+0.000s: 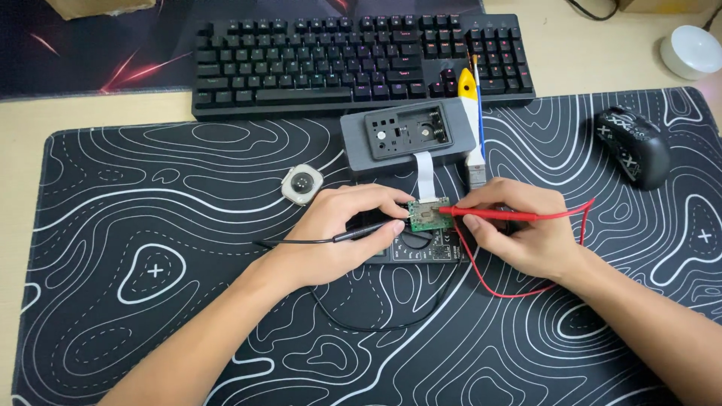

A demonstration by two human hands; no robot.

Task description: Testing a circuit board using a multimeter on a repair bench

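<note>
My left hand point(338, 234) grips a black test probe point(368, 231) whose tip meets the left edge of a small green circuit board point(427, 215). Held in my right hand point(526, 233) is a red test probe point(489, 215), its tip on the board's right side. A white ribbon cable point(425, 174) joins the board to an opened grey device case point(406, 135) just behind it. Under the board and partly hidden by my hands lies a black multimeter point(417, 246), with red and black leads looping toward me.
A black keyboard point(361, 64) lies along the back. A yellow-handled tool point(470, 113) rests right of the case. A small square white part point(302, 184) sits left of my hands, a black mouse point(633, 144) and a round white object point(692, 51) at right. A patterned desk mat point(150, 323) covers the desk.
</note>
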